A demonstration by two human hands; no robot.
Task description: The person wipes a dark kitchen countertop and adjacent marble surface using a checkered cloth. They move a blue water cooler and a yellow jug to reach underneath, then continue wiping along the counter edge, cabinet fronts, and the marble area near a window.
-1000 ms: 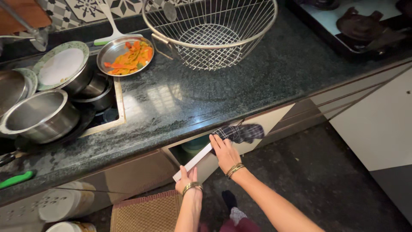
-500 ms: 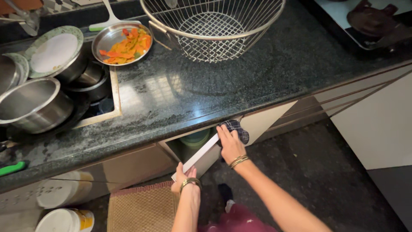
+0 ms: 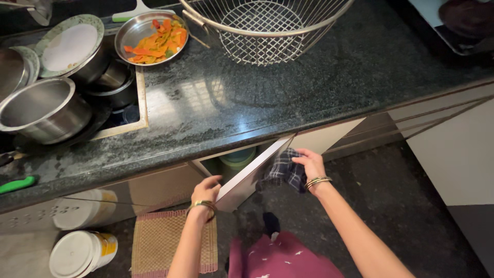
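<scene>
Checked cloth (image 3: pixel 282 172) held in right hand (image 3: pixel 310 162) against cabinet door (image 3: pixel 253 174).

Wire basket (image 3: pixel 265 28) on counter (image 3: pixel 288 98), sink (image 3: pixel 67 92) left, cabinet door (image 3: pixel 252 175) below.

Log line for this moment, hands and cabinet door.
left hand: gripping edge of pale cabinet door | right hand: pressing dark checked cloth on door face | door: partly open

A dark speckled counter (image 3: pixel 267 103) carries a wire basket (image 3: pixel 265 28) and a steel plate of cut vegetables (image 3: pixel 151 38) — steel pots (image 3: pixel 43 110) crowd the sink. Below, a woven mat (image 3: pixel 172 242) — beside it a white-lidded container (image 3: pixel 82 252).
</scene>
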